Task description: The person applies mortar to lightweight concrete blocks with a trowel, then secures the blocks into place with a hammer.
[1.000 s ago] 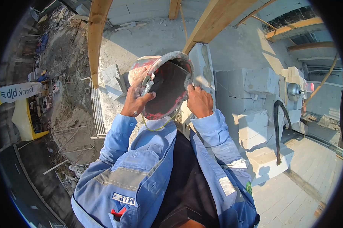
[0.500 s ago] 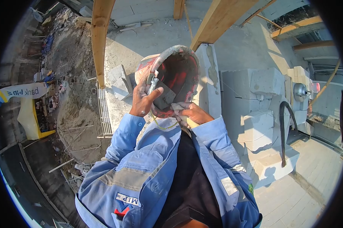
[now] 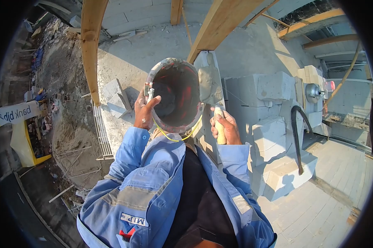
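My left hand (image 3: 145, 110) grips the left rim of a mortar-crusted red bucket (image 3: 186, 82), thumb over the edge. The bucket is tilted with its mouth toward me, and grey mortar coats its inside. A yellow cord handle (image 3: 174, 139) hangs below the rim. To the right, my right hand (image 3: 226, 128) is wrapped round the pale handle of a trowel (image 3: 210, 84). The wide grey blade is outside the bucket, beside its right rim, and overlaps the narrow top of a pale block wall (image 3: 203, 58). Grey mortar shows on the blade.
Stacked pale blocks (image 3: 273, 134) stand at the right, with a black hose-like strip (image 3: 296, 132) draped over them and a metal kettle (image 3: 313, 93) behind. Timber posts (image 3: 91, 49) rise in front. Broken blocks (image 3: 116, 97) lie left of the bucket; rubble ground drops away farther left.
My right hand has moved right with the trowel, whose blade has come out of the bucket to its right side. My left hand still holds the bucket, now turned slightly.
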